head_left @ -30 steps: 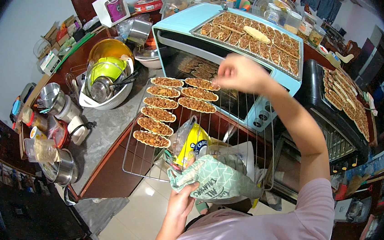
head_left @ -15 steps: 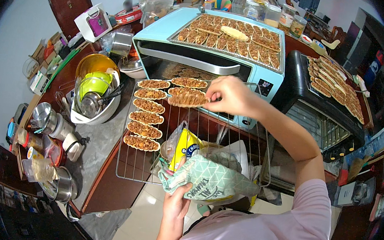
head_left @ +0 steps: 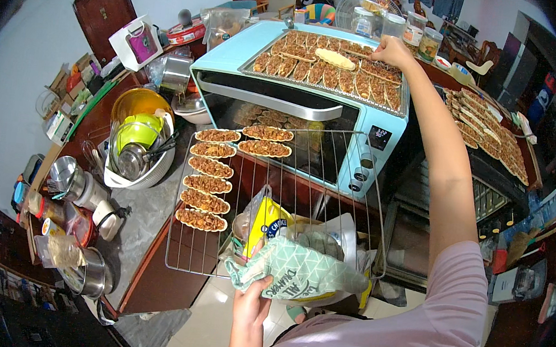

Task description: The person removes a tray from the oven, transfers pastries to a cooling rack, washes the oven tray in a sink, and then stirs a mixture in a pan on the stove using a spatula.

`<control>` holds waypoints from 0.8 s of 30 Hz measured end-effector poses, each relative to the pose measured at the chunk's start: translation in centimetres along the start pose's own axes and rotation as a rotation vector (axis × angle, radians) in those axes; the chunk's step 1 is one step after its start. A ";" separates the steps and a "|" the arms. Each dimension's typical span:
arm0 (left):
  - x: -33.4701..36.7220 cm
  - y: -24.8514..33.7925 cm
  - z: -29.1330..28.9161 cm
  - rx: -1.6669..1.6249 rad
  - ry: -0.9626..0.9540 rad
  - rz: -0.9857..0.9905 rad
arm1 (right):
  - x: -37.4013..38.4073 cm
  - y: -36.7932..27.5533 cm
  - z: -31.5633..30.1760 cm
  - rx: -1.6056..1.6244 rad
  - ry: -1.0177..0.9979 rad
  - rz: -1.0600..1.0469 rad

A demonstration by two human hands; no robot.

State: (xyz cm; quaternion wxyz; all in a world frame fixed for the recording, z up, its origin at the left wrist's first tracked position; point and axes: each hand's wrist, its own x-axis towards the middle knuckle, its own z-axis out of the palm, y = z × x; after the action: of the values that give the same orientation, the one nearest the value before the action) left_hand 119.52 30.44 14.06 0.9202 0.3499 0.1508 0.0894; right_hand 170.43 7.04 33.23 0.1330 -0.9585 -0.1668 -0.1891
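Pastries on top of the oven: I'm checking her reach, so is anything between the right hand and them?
Nothing visible. The right hand is already at the far edge of the pastries on the oven top.

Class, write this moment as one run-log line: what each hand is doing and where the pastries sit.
left hand: holds wire rack through green cloth | right hand: at pastries on oven-top rack | wire rack: boat-shaped pastries along left side

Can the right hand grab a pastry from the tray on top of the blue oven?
Probably yes. The right hand is already at the far edge of the tray on the oven, right by the pastries, and nothing covers them.
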 end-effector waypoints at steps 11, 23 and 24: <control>0.4 -0.4 0.2 -0.042 -0.031 -0.022 | -3.4 -6.1 1.3 -0.035 0.007 -0.192; 0.9 -1.2 0.7 0.041 -0.005 0.005 | -5.9 -8.4 2.6 -0.143 0.257 -0.483; 0.8 -1.1 0.7 0.029 -0.009 -0.004 | -5.8 -8.6 2.7 -0.187 0.291 -0.511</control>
State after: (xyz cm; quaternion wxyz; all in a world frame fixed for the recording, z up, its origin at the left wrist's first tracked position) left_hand 120.61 29.41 13.62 0.9160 0.3632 0.1484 0.0839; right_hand 163.06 14.12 30.07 0.0148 -0.8565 -0.3634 -0.3662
